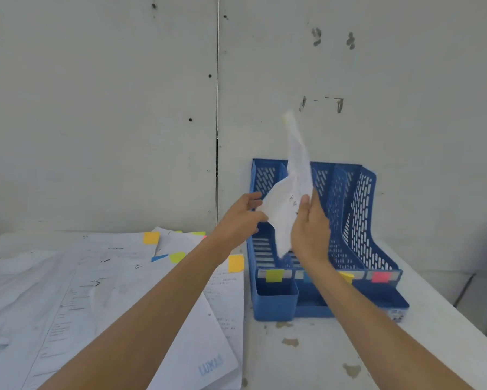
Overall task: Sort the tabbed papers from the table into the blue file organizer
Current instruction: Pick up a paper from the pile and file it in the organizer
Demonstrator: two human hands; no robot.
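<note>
Above organizer (357, 209): hands (309, 232) grip paper (284, 209)

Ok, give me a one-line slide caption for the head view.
Both hands, left hand and right hand, hold a sheet of paper above the blue file organizer.

Your raised sheet of paper (288, 198) is motion-blurred, so its print and any tab on it cannot be read. It hides part of the blue organizer (360, 209) and its middle dividers. Your right forearm covers much of the blue and yellow labels on the organizer's front strip. The pile of papers (68, 291) runs off the left and bottom edges; its text is too small to read.
</note>
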